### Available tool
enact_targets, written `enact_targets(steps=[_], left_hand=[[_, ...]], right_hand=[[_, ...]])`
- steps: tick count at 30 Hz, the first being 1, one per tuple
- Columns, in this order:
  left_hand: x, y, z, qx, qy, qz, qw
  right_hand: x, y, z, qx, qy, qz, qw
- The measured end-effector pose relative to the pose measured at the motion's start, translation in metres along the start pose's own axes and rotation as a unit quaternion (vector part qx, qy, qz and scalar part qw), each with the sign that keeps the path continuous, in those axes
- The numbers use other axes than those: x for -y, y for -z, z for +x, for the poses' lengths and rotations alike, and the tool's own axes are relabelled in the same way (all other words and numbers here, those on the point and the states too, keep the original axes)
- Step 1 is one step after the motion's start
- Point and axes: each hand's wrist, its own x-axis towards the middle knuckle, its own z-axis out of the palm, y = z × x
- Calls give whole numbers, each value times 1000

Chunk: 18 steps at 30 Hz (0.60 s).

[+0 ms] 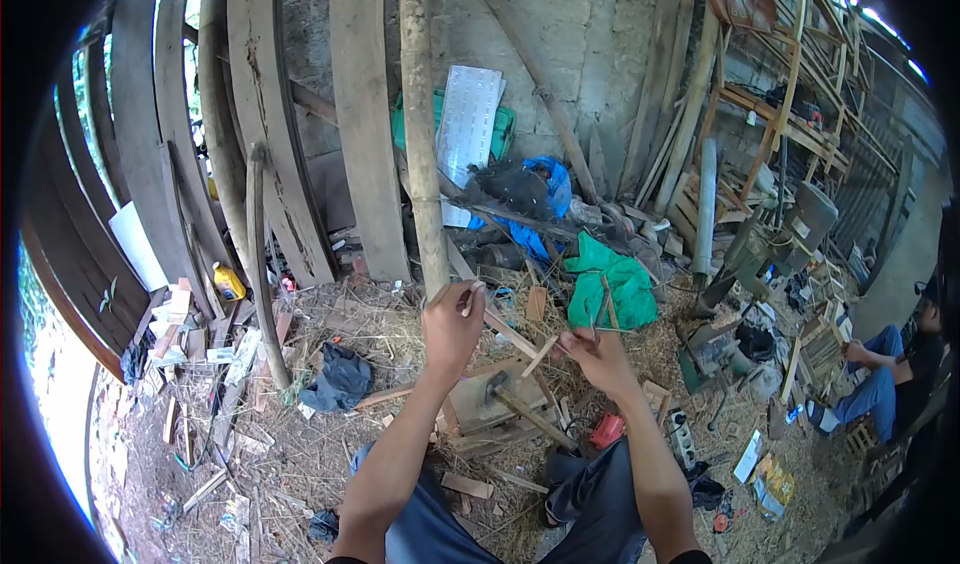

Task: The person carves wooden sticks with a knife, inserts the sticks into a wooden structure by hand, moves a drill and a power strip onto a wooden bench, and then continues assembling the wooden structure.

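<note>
My left hand (453,326) is raised near the middle, its fingers curled together round something too small to make out. To its right, my right hand (597,356) is closed on thin wooden sticks (540,355), one pointing down to the left and a darker one standing up. The hands are apart. Below them, a hammer (520,408) lies across a wooden board (475,404) on the ground between my knees.
Bamboo pole (422,154) stands upright ahead. Green bag (620,289), black bag (340,376), red object (607,430), power strip (682,439) and wood scraps lie around. Another person (890,374) sits at the far right. Planks lean at the left.
</note>
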Motion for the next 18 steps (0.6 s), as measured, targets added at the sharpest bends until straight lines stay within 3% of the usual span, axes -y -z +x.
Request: enact_targets(steps=[1,5,7,11,14,17,18], left_hand=[[1,1,0,-7,-4,14,1000],[11,0,-1,-13,-17,46,999],[16,-3,3,-15,-7,11,1000],[16,-11,2,-14,11,-13,1000],[2,-19,-1,-45,16,-25,999],[-3,-28,-9,-27,28,-134,990],[0,-33,-11,-24,24,-138,990]], right_hand=[[-4,-2,-3,12,12,91,996],[-2,-9,-3,31,25,75,996],[3,-5,-2,85,-25,-36,995],[8,-6,-6,91,-27,17,995],[-3,-5,-13,150,35,34,987],[7,-1,-35,104,-147,284,942],[11,3,-40,98,-143,284,943]])
